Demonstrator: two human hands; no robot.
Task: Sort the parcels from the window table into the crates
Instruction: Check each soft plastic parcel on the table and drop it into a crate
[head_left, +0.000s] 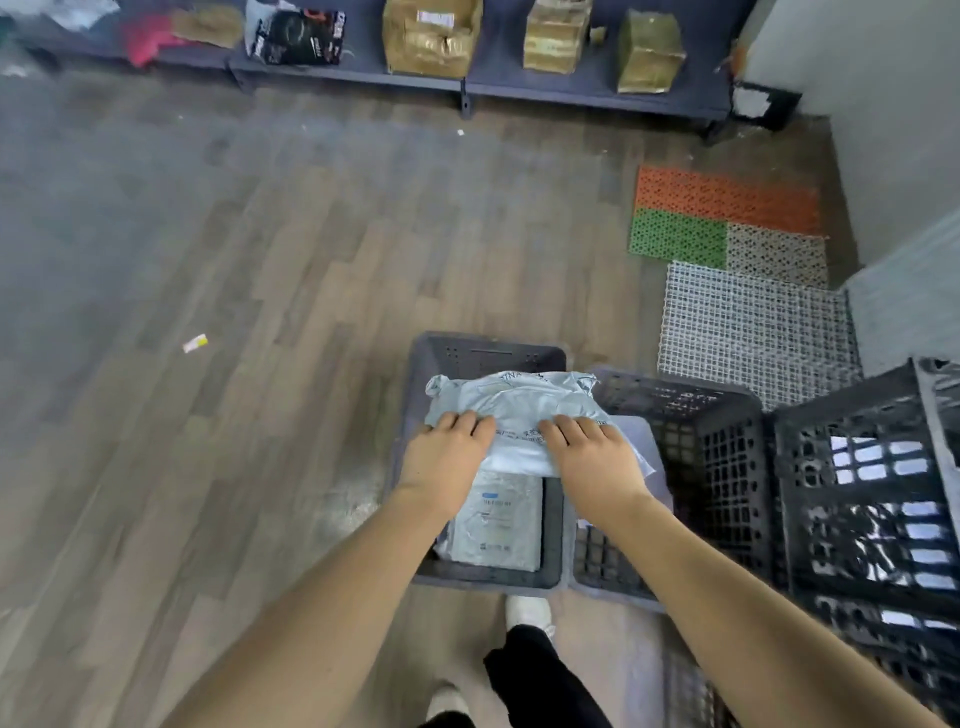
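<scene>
A soft grey plastic mailer parcel (519, 402) is held over a dark grey crate (488, 353) on the floor. My left hand (447, 457) grips its near left edge, and my right hand (592, 457) grips its near right edge, fingers curled over the top. Beneath the parcel, inside the same crate, lies a flat grey parcel with a printed label (496, 525). A second dark crate (691, 415) stands directly to the right, with a pale parcel corner showing behind my right hand.
A taller black lattice crate (872, 499) with white parcels inside stands at the far right. Coloured plastic mats (727, 218) lie by the wall. A low dark shelf (519, 83) at the back carries cardboard boxes and bags. My feet are below the crates.
</scene>
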